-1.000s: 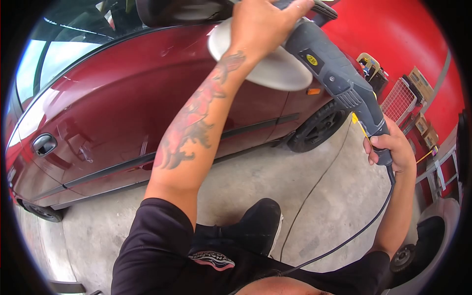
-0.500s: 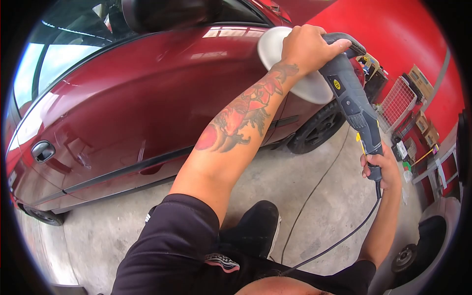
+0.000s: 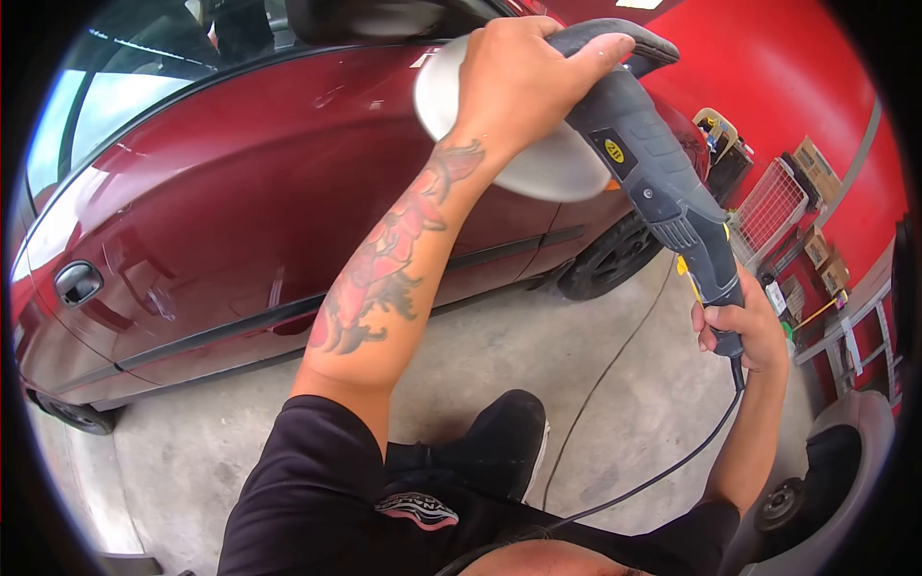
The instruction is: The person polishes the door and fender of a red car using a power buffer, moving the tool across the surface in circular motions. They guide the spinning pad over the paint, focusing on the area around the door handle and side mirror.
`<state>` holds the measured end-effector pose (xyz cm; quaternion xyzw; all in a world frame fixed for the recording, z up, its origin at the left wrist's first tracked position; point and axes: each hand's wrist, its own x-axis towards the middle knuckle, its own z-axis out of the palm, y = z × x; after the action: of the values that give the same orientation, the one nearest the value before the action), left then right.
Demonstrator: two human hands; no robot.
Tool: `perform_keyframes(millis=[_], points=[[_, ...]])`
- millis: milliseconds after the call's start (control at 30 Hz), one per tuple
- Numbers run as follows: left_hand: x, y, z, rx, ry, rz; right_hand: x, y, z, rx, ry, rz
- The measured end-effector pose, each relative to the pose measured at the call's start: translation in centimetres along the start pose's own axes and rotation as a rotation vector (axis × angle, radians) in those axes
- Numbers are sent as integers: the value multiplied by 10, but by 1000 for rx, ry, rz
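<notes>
My left hand (image 3: pixel 519 86) is wrapped over the looped front handle (image 3: pixel 648 40) of a grey and black car polisher (image 3: pixel 658 168). My right hand (image 3: pixel 759 331) grips its narrow rear end, by the yellow trigger. A round white polishing pad (image 3: pixel 557 168) sits under the polisher head, blurred and partly hidden by my left hand and wrist. It faces the upper side of a dark red car (image 3: pixel 240 182), near the front of the door. Whether the whole pad touches the paint is hidden. A black power cord (image 3: pixel 663 470) runs from the rear end back toward my body.
The car's side mirror (image 3: pixel 375 19) is at the top, close to the pad. Its front wheel (image 3: pixel 615 254) stands below. A thin cable (image 3: pixel 605 384) crosses the concrete floor (image 3: pixel 451 355). At right are a wire crate (image 3: pixel 773 206), cardboard boxes (image 3: pixel 818 168) and another vehicle's wheel (image 3: pixel 778 504).
The polisher's head and my left hand have moved left along the car, toward the mirror and door. My right hand has stayed nearly in place on the rear grip.
</notes>
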<state>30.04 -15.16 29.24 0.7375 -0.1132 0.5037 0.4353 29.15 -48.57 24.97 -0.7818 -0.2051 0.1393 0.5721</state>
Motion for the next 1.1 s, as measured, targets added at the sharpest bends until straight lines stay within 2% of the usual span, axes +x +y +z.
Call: perform_keyframes(millis=[100, 200, 233, 300, 433, 500, 600, 767, 967, 1100], points=[[-8, 12, -12, -56, 37, -33, 0, -5, -1, -15, -35, -8], [-12, 43, -27, 69, 2, -243, -1, -11, -3, -18, -88, 3], [-17, 40, -28, 80, 39, -189, -1, -13, -4, -17, -108, 11], [-19, 58, -28, 132, 46, -232, 2, -14, -10, -22, -118, 10], [-19, 56, -26, 95, 23, -244, 3, -7, -7, -14, -91, 2], [-14, 26, -18, 5, 26, -136, 2, -5, 0, -12, -51, -4], [-5, 15, -6, -79, -22, -115, 3, 3, -1, -35, 8, -21], [10, -33, 42, -29, -18, 17, 8, 19, -1, -4, 109, 3], [26, -44, 103, -11, -102, 45, 10, 52, -25, 105, 198, 40], [22, -46, 113, -29, -114, 39, 8, 59, -27, 123, 213, 62]])
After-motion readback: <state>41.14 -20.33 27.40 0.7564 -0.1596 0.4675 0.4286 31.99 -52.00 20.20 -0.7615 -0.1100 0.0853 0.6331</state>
